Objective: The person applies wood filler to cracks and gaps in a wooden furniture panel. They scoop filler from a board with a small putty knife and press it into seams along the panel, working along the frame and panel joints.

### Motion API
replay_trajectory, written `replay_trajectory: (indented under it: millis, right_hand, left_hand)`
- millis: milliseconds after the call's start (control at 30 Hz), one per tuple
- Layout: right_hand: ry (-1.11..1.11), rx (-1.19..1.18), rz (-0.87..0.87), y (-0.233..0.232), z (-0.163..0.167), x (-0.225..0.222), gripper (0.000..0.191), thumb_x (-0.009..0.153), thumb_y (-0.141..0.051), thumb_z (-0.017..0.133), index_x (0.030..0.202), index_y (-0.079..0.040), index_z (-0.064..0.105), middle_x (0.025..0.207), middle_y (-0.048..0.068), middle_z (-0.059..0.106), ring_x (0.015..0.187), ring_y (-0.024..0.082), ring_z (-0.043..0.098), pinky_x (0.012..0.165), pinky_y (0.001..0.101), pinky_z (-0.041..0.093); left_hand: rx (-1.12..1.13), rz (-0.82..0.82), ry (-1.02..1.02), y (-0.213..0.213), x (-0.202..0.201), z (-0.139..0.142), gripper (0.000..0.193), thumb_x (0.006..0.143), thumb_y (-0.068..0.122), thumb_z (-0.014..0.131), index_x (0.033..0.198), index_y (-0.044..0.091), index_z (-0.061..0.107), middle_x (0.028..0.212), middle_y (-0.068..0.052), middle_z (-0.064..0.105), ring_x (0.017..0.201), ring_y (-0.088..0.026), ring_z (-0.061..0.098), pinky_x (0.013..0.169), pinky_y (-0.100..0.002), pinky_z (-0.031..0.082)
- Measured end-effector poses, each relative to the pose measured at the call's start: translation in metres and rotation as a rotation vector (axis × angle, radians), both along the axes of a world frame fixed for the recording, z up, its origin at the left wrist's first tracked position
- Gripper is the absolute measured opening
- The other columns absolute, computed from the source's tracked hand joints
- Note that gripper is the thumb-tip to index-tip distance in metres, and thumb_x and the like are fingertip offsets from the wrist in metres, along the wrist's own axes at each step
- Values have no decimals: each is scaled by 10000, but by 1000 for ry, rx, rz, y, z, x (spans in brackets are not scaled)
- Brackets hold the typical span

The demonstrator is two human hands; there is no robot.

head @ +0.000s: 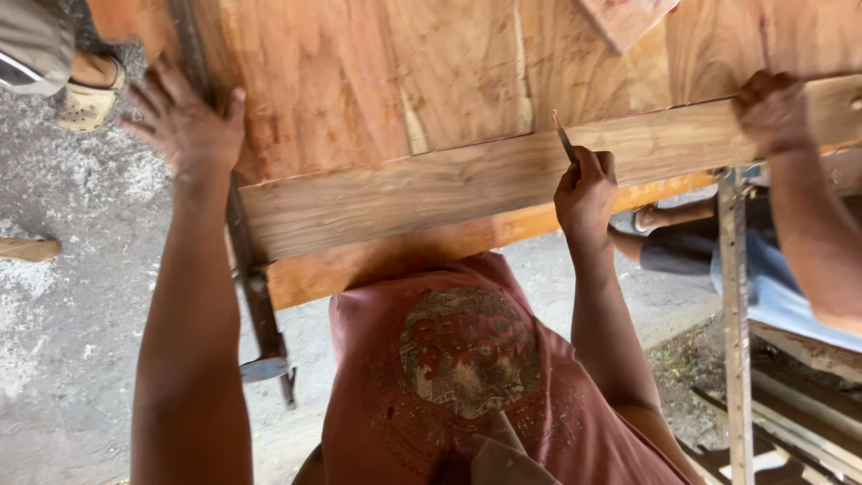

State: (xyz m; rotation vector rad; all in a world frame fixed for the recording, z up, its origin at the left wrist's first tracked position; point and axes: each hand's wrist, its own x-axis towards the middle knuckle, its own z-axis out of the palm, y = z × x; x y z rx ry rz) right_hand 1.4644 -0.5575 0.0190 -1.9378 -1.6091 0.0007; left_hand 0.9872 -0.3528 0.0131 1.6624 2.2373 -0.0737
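My left hand rests flat with fingers spread on a large reddish wooden panel, beside a long metal bar clamp. My right hand is closed around a pencil, its tip at the upper edge of a long wooden board lying across the panel. Another person's hand presses down on the right end of that board.
A metal trestle leg stands at the right, with stacked timber below it. Someone's sandalled foot is at the top left on the concrete floor. A seated person's legs show under the panel's right side.
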Motion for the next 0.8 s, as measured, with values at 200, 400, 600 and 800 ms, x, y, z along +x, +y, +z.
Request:
replay_trajectory:
  millis: [200,400,600,800]
  right_hand:
    - [-41,101,-2,52,6,115,308,925,73,649,1204,-23,737,941,226,613,802,419,640,678,495,527]
    - [-178,1,-19,139,1,219,306,955,40,664,1205,-97,778,970,240,626,789,444,643,647,525,503]
    - [-236,17,15,252,-21,265,358,896,11,658,1171,-168,803,1123,229,635,835,436,677,666,514,560]
    - [-287,-82,-99,311,-35,262,305,861,-82,723,1154,-148,775,1178,222,630,1013,436,649,748,528,564]
  left_hand:
    - [100,221,-8,-46,1,7,1053,968,598,676,1662,86,71,1704,-209,169,1588,-376,100,1232,-701,36]
    - [238,320,-17,-108,18,2,946,979,475,701,1650,45,192,1679,-241,247,1588,-388,160,1215,-732,51]
    - [67,417,72,-155,22,13,1031,923,615,635,1654,66,159,1681,-250,217,1575,-454,98,1201,-760,18]
    - [-49,288,207,-147,21,26,1088,892,782,464,1655,131,43,1724,-176,51,1591,-397,-12,1203,-714,-67]
